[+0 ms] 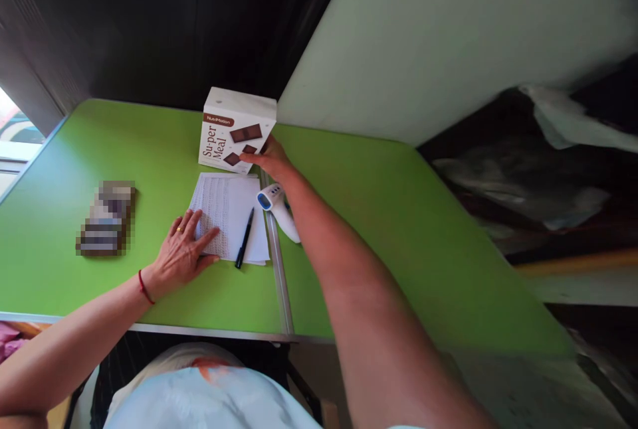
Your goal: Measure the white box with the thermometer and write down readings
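Observation:
My right hand (272,160) reaches to the back of the table and grips the lower right corner of a white and brown food box (219,137) marked "Super Meal". The thumb lies across its front; the other fingers are mostly hidden behind it. Flat on the left edge of a stack of written paper sheets (224,196) rests my left hand (184,246), fingers spread. A black pen (244,240) lies on the sheets' right side. Beside them, partly covered by my right forearm, is a white infrared thermometer (282,213) with a blue-rimmed screen.
The green folding table (164,143) has a metal seam (282,289) down its middle. A pixelated rectangular object (106,220) lies on the left. A dark panel (149,24) and a pale wall (428,37) bound the back. Shelves with bags (528,183) stand at the right.

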A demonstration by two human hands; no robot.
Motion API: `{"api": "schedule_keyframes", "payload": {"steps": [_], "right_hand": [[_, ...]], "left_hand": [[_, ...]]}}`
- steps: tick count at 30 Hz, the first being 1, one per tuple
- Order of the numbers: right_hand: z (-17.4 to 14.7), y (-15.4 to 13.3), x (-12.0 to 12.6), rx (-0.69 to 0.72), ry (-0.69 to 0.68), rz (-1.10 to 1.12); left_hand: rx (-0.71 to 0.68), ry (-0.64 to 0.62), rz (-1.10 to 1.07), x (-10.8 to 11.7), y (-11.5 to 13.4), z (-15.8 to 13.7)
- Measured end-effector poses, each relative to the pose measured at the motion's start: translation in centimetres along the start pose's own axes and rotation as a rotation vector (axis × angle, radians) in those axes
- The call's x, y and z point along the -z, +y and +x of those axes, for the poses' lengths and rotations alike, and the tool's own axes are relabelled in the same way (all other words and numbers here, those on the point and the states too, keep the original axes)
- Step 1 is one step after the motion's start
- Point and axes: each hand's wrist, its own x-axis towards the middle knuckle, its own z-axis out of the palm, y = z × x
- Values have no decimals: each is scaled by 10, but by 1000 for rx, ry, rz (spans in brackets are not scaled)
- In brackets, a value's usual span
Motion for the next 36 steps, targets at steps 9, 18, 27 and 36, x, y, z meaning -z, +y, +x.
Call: {"api": "schedule_keyframes", "payload": {"steps": [9, 18, 27, 36], "right_hand": [[-55, -6, 21, -148, -233, -505], [-50, -15, 9, -41, -368, -729], [-76, -27, -1, -115, -412, -706], [-88, -30, -3, 0, -275, -714]], "left_hand": [[-21, -18, 45, 0, 3, -2], [5, -43, 141, 13, 11, -4], [-37, -4, 90, 37, 13, -8], [65, 2, 45, 41, 7, -8]]}}
